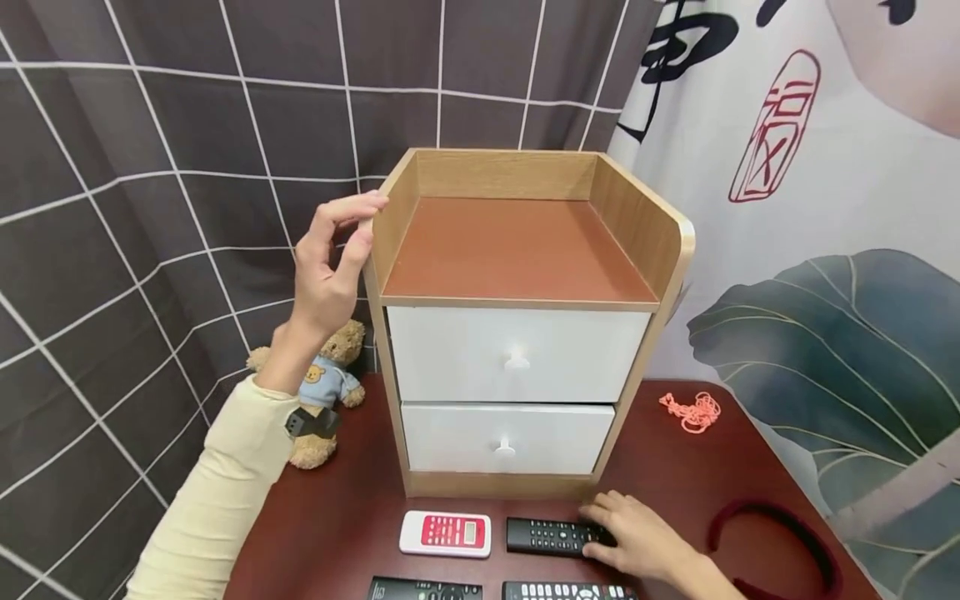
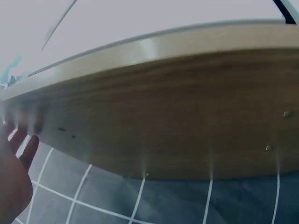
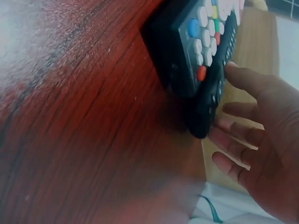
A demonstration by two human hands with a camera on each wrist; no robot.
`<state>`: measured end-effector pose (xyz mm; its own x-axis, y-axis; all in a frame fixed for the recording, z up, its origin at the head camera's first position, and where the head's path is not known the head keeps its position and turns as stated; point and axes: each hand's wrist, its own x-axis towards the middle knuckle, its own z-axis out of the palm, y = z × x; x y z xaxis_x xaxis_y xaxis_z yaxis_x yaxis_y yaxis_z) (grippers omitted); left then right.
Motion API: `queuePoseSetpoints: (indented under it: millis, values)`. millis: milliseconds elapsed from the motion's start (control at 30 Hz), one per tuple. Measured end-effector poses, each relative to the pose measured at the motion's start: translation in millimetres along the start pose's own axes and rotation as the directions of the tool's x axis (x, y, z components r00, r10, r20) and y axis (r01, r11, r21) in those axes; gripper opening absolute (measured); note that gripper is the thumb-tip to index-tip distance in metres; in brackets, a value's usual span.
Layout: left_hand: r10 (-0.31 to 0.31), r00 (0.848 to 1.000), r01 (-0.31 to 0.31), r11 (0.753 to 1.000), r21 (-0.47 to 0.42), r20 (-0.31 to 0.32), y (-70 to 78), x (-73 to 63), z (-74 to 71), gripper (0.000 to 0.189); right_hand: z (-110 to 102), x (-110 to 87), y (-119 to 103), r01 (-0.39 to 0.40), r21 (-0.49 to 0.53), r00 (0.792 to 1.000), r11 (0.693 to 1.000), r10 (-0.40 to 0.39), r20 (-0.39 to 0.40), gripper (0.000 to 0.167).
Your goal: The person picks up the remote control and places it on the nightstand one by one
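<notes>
A wooden cabinet with two white drawers stands on the dark red table. My left hand touches its left side panel near the top edge, the thumb below the fingers. Low at the right, my right hand holds the right end of a black remote control, thumb on the near side and fingers on the far side. This remote lies in front of the cabinet. To its left is a white and red remote. In the right wrist view, another remote with coloured buttons partly hides the held one.
Two more black remotes, one at left and one at right, lie at the bottom edge. A teddy bear sits behind my left forearm. Coral cord and a dark red headband lie at the right. Curtains hang behind.
</notes>
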<state>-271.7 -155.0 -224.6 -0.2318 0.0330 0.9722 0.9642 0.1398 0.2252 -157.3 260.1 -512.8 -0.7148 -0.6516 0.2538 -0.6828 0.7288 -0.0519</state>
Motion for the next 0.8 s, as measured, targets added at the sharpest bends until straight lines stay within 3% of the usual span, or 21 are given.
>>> queuePoseSetpoints:
  millis: [67,167,367,533,667,800]
  values:
    - [0.003,0.999,-0.004,0.999,-0.036,-0.033,-2.1,-3.1,3.7,0.025,5,1.4,-3,0.029,-0.019,0.999,0.999,-0.029,0.016,0.042]
    - [0.032,0.995,-0.034,0.999,-0.020,-0.093,-4.4,-2.5,9.7,0.026,11,4.6,-5,0.034,0.011,0.996,0.999,-0.034,0.078,0.043]
    - [0.073,0.966,-0.060,0.996,0.062,-0.247,-6.9,1.1,22.4,0.032,13,13.7,-7,0.074,0.020,0.989,0.997,-0.076,0.129,0.044]
    - [0.059,0.956,-0.045,0.997,0.055,-0.286,-3.4,-3.5,23.4,0.030,10,16.8,-9,0.067,0.101,0.982,0.993,-0.084,0.171,0.043]
    - [0.060,0.956,-0.050,0.998,0.044,-0.286,-3.7,-2.2,25.9,0.030,0,17.9,-11,0.003,0.181,0.986,0.984,-0.033,0.164,0.034]
    - [0.059,0.956,-0.047,0.998,0.048,-0.288,-4.4,0.1,27.3,0.030,-12,19.9,-16,-0.126,0.327,0.971,0.937,0.048,0.236,0.032]
